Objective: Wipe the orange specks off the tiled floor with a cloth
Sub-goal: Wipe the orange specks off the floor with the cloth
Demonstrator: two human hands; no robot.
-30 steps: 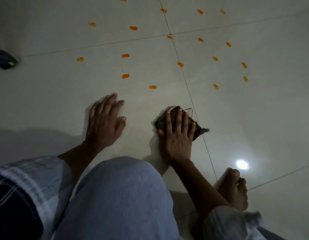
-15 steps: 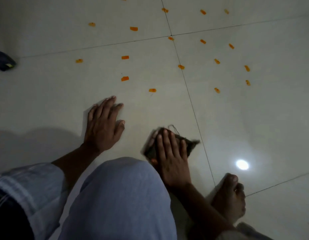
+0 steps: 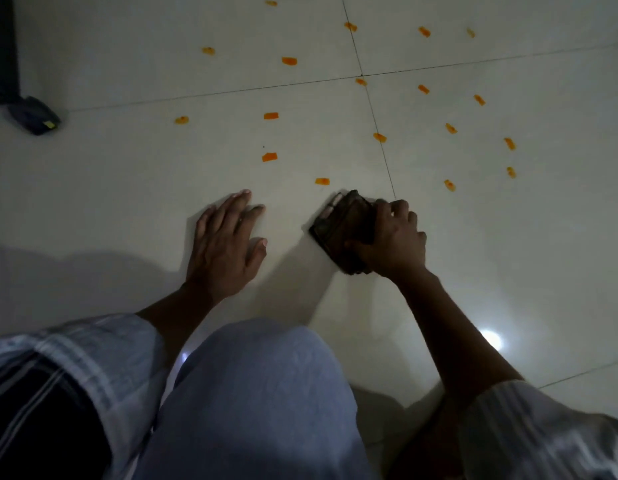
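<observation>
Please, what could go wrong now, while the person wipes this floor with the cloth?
The right hand holds the dark cloth bunched and partly lifted, so a stroke might push the nearest orange speck along or smear it. The left hand is braced flat on the glossy tile and could slip. In this dim light, distant specks may be missed.

1. Tiled floor (image 3: 508,258): pale, smooth, glossy enough to mirror a bright light spot.
2. Cloth (image 3: 345,233): dark, crumpled fabric, matt.
3. Orange specks (image 3: 269,156): flat, dull patches.
4. Trouser knee (image 3: 259,393): soft, matt woven fabric.
5. Sleeve (image 3: 93,344): light striped cloth.
</observation>
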